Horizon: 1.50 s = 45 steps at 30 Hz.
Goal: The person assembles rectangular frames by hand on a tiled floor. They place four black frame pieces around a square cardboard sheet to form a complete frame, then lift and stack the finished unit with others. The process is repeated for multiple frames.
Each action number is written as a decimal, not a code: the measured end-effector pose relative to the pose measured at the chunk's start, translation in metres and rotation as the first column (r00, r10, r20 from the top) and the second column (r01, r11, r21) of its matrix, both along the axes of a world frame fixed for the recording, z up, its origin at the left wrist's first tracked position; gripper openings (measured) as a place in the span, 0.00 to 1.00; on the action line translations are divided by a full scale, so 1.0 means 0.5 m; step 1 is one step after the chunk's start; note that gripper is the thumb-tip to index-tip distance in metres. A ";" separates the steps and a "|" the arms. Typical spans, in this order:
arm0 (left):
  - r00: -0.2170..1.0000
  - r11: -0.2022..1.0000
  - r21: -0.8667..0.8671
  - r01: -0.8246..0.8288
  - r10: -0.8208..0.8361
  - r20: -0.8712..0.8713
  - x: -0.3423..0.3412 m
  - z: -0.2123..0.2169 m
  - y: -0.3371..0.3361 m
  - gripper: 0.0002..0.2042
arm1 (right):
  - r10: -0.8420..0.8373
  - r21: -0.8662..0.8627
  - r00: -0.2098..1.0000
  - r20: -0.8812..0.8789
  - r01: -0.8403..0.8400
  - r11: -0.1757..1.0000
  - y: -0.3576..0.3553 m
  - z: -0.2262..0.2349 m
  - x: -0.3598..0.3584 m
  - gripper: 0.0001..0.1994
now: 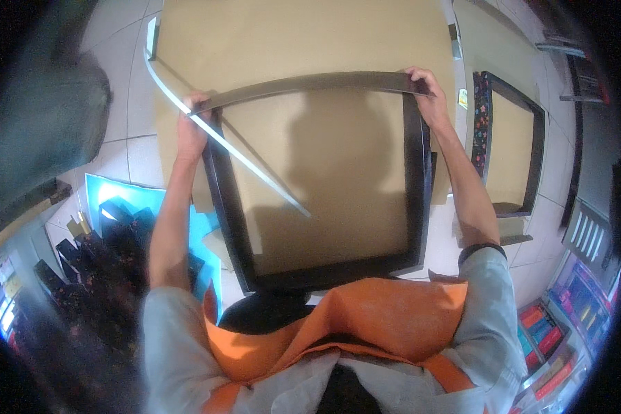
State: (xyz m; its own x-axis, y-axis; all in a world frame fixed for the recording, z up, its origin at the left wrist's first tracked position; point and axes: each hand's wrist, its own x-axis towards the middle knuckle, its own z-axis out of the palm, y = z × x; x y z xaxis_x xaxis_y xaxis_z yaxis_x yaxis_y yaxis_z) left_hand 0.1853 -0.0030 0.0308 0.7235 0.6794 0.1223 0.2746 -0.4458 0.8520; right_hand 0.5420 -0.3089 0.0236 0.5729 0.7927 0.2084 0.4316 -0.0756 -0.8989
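A large dark rectangular frame [317, 81] spans the space between my hands, tilted so its far rail is nearest me in view and its near rail lies by my apron. My left hand [192, 131] grips the far left corner, fingers closed round it. At the far right corner my right hand [428, 96] is closed on the same frame, fingertips over the rail. A thin white strip [252, 164] runs from the far left across my left hand into the frame's opening; whether that hand holds it, I cannot tell. Behind the frame lies a brown board [303, 38].
At the right, a smaller dark frame [537, 145] with one flowered side lies on another board. Several dark flowered pieces [83, 303] and a bright blue sheet [203, 269] are at the left. Colourful packages [541, 338] sit at the lower right. Pale floor tiles [127, 90] surround the boards.
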 end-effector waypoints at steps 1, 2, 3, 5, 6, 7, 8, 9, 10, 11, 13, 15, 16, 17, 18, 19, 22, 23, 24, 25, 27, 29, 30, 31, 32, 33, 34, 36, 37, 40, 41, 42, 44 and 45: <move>1.000 0.999 0.044 0.004 -0.004 -0.009 0.001 0.003 -0.001 0.13 | 0.015 -0.015 0.999 0.032 -0.014 1.000 -0.005 0.000 -0.001 0.16; 1.000 0.991 0.130 0.003 -0.005 0.021 -0.001 -0.003 0.003 0.13 | 0.028 -0.032 0.997 0.066 -0.026 0.999 -0.009 0.001 0.000 0.17; 0.999 0.977 0.214 0.000 -0.012 0.051 0.000 -0.008 0.008 0.13 | 0.040 -0.051 0.994 0.101 -0.035 0.998 -0.011 0.010 0.000 0.17; 0.998 0.947 0.320 -0.006 -0.016 0.068 -0.004 -0.013 0.015 0.13 | 0.059 -0.079 0.992 0.113 -0.050 0.996 -0.010 0.025 -0.002 0.18; 0.998 0.941 0.338 -0.005 -0.015 0.056 -0.004 -0.002 0.010 0.14 | 0.063 -0.094 0.994 0.090 -0.055 0.994 -0.009 0.033 -0.006 0.19; 0.999 0.935 0.356 -0.003 -0.013 0.043 -0.001 0.004 0.007 0.15 | 0.067 -0.108 0.996 0.067 -0.059 0.992 -0.011 0.036 -0.007 0.19; 0.998 0.950 0.312 -0.007 -0.013 0.063 -0.004 -0.007 0.007 0.16 | 0.081 -0.105 0.994 0.076 -0.073 0.992 -0.015 0.035 -0.005 0.20; 0.996 0.971 0.239 0.009 -0.030 0.082 -0.012 -0.013 0.012 0.16 | 0.097 -0.097 0.992 0.085 -0.088 0.991 -0.014 0.034 -0.003 0.20; 0.994 0.986 0.164 0.027 -0.044 0.102 -0.026 -0.017 0.016 0.16 | 0.112 -0.089 0.989 0.095 -0.104 0.991 -0.013 0.034 -0.001 0.21; 0.991 0.995 0.089 0.045 -0.055 0.123 -0.038 -0.023 0.018 0.17 | 0.161 -0.117 0.981 0.109 -0.148 0.982 -0.017 0.037 0.002 0.19; 0.973 0.927 0.322 0.194 -0.223 0.057 -0.049 -0.007 -0.009 0.19 | 0.258 -0.185 0.958 0.128 -0.232 0.955 -0.033 0.050 0.000 0.17; 0.948 0.886 0.339 0.316 -0.283 -0.145 -0.059 0.047 -0.038 0.18 | 0.363 -0.361 0.895 0.259 -0.259 0.896 -0.045 0.092 -0.011 0.15; 0.922 0.854 0.364 0.371 -0.293 -0.253 -0.059 0.068 -0.034 0.18 | 0.424 -0.447 0.849 0.315 -0.261 0.856 -0.043 0.116 -0.010 0.14; 0.885 0.820 0.380 0.428 -0.296 -0.359 -0.060 0.088 -0.030 0.17 | 0.504 -0.522 0.784 0.362 -0.278 0.806 -0.035 0.134 -0.006 0.15; 0.843 0.781 0.393 0.484 -0.295 -0.450 -0.056 0.100 -0.026 0.17 | 0.580 -0.599 0.706 0.407 -0.273 0.753 -0.029 0.161 0.003 0.17; 0.836 0.788 0.363 0.498 -0.324 -0.443 -0.056 0.105 -0.019 0.17 | 0.651 -0.670 0.619 0.440 -0.257 0.696 -0.024 0.177 0.007 0.18; 0.782 0.782 0.322 0.534 -0.312 -0.539 -0.030 0.117 0.000 0.16 | 0.707 -0.729 0.661 0.252 -0.351 0.588 0.016 0.175 0.046 0.24; 0.792 0.806 0.283 0.520 -0.331 -0.514 -0.007 0.121 0.005 0.16 | 0.688 -0.717 0.711 0.148 -0.402 0.570 0.035 0.169 0.051 0.25; 0.777 0.813 0.263 0.520 -0.322 -0.540 0.023 0.126 0.007 0.17 | 0.655 -0.703 0.754 0.044 -0.443 0.557 0.055 0.160 0.051 0.26; 0.758 0.824 0.231 0.517 -0.316 -0.570 0.041 0.129 0.002 0.17 | 0.619 -0.684 0.782 -0.073 -0.491 0.539 0.068 0.146 0.051 0.28; 0.711 0.800 0.252 0.544 -0.280 -0.645 0.061 0.137 0.011 0.20 | 0.649 -0.686 0.760 -0.039 -0.492 0.536 0.077 0.113 0.067 0.27; 0.651 0.800 0.178 0.573 -0.313 -0.691 0.080 0.129 0.028 0.24 | 0.686 -0.772 0.724 -0.072 -0.476 0.421 0.102 0.110 0.080 0.27; 0.609 0.811 0.083 0.579 -0.363 -0.705 0.085 0.121 0.042 0.26 | 0.706 -0.836 0.694 -0.139 -0.465 0.293 0.132 0.110 0.079 0.27; 0.565 0.814 -0.014 0.581 -0.415 -0.713 0.085 0.117 0.059 0.27 | 0.722 -0.856 0.678 -0.139 -0.449 0.258 0.139 0.112 0.075 0.27; 0.581 0.773 0.054 0.632 -0.427 -0.693 0.078 0.096 0.078 0.29 | 0.734 -0.873 0.664 -0.143 -0.433 0.222 0.142 0.116 0.068 0.27; 0.575 0.779 0.040 0.625 -0.425 -0.699 0.082 0.092 0.075 0.29 | 0.747 -0.863 0.661 -0.073 -0.417 0.284 0.132 0.115 0.066 0.26; 0.570 0.786 0.028 0.618 -0.423 -0.705 0.086 0.089 0.074 0.30 | 0.756 -0.848 0.655 -0.003 -0.401 0.345 0.122 0.114 0.061 0.25; 0.585 0.775 0.093 0.625 -0.386 -0.713 0.091 0.092 0.057 0.20 | 0.657 -0.839 0.676 0.332 -0.107 0.534 0.100 0.101 0.034 0.20; 0.630 0.755 0.261 0.602 -0.248 -0.736 0.087 0.081 0.042 0.16 | 0.584 -0.787 0.649 0.488 0.039 0.615 0.093 0.096 0.008 0.18; 0.819 0.633 0.650 0.422 0.042 -0.572 0.072 0.030 -0.009 0.06 | 0.438 -0.681 0.632 0.639 0.198 0.705 0.079 0.072 -0.031 0.13; 0.793 0.640 0.629 0.442 0.049 -0.607 0.078 0.024 0.003 0.06 | 0.399 -0.652 0.633 0.663 0.227 0.723 0.076 0.065 -0.030 0.13; 0.758 0.652 0.597 0.468 0.051 -0.650 0.084 0.035 0.010 0.06 | 0.456 -0.721 0.645 0.614 0.222 0.657 0.088 0.080 -0.023 0.15; 0.745 0.645 0.578 0.500 0.021 -0.667 0.064 0.022 0.008 0.07 | 0.512 -0.780 0.704 0.492 0.096 0.618 0.070 0.078 -0.010 0.09; 0.760 0.634 0.599 0.490 0.026 -0.649 0.061 0.022 0.009 0.07 | 0.532 -0.797 0.725 0.438 0.039 0.602 0.070 0.089 -0.003 0.06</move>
State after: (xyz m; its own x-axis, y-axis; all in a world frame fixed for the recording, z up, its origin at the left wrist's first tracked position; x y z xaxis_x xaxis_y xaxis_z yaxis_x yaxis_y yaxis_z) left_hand 0.2160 0.0015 0.0419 0.9349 0.3549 -0.0058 0.3543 -0.9340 -0.0455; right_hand 0.5406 -0.2738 0.0682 0.3028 0.9064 -0.2946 0.9283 -0.3505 -0.1243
